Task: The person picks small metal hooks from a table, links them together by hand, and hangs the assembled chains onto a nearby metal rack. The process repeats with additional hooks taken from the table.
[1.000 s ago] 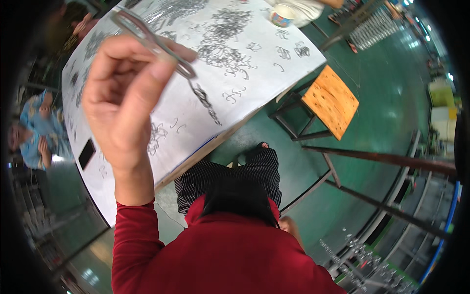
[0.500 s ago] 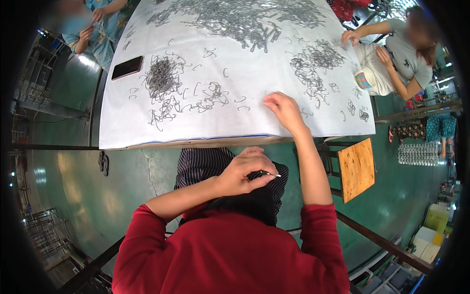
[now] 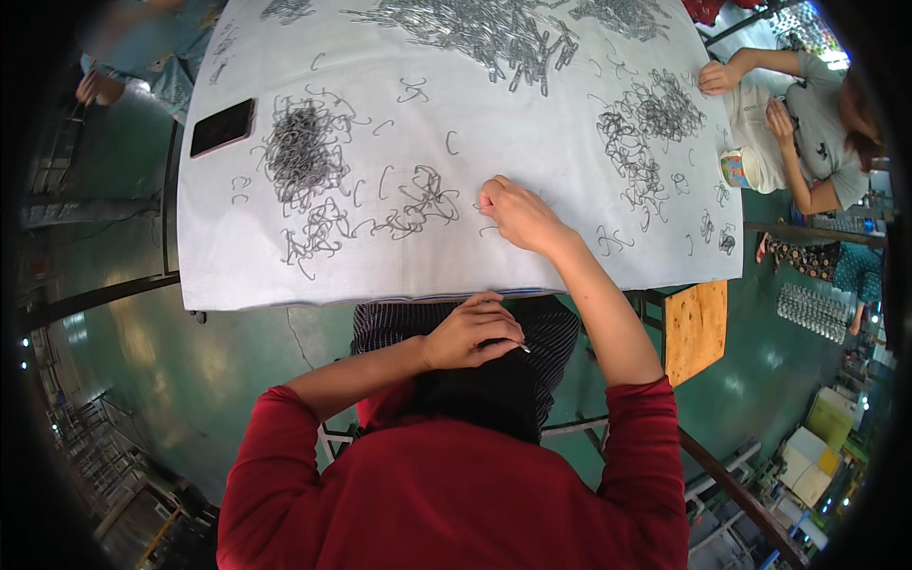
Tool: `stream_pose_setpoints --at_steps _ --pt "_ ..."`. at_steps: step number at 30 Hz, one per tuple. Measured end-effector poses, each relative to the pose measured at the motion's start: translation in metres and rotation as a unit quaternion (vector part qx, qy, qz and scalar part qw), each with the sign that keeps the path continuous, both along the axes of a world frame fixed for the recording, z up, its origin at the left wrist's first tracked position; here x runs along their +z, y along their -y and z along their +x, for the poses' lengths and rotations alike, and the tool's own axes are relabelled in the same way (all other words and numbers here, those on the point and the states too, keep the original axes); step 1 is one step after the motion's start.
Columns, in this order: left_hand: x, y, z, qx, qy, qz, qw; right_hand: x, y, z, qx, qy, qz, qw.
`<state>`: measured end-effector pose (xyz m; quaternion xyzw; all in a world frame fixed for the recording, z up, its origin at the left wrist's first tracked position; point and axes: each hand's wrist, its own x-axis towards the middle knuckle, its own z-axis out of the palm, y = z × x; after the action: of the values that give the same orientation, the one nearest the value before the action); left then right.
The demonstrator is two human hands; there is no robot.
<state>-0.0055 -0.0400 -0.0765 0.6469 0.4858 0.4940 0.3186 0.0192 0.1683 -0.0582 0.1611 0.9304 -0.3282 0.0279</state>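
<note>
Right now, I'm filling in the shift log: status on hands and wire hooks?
Left hand closed on silvery piece, tip showing. Right hand at white tabletop, grip unclear. Wire hooks heaped either side; dark phone at left, apart from both hands.

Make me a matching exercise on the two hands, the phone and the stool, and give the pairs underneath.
1. Phone
2. Left hand
3. Stool
4. Right hand

A. Over the striped trousers
B. Orange-brown, by the white tabletop's near right corner
C. Out over the tabletop
D. Dark-faced, lying by the tabletop's left edge

Pairs: 1-D, 2-A, 3-B, 4-C
</note>
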Motion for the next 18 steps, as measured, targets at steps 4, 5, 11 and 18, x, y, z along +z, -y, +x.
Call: stream_pose_setpoints --at_steps 4,5,11,18 --pt "-0.01 -0.012 -0.008 -0.005 0.007 -0.009 1.0 0.009 0.001 0.013 -0.13 -0.025 -0.218 0.967" --pt "-0.012 -0.015 -0.009 -0.005 0.014 -0.003 1.0 0.015 0.004 0.02 -0.167 -0.035 -0.265 0.949" --pt "-0.018 -0.013 -0.011 -0.021 -0.011 -0.013 1.0 0.049 0.034 0.071 -0.351 -0.152 -0.389 0.838" --pt "-0.021 -0.016 -0.008 0.005 0.017 0.036 0.999 0.051 0.12 0.141 -0.42 -0.268 -0.379 0.78"
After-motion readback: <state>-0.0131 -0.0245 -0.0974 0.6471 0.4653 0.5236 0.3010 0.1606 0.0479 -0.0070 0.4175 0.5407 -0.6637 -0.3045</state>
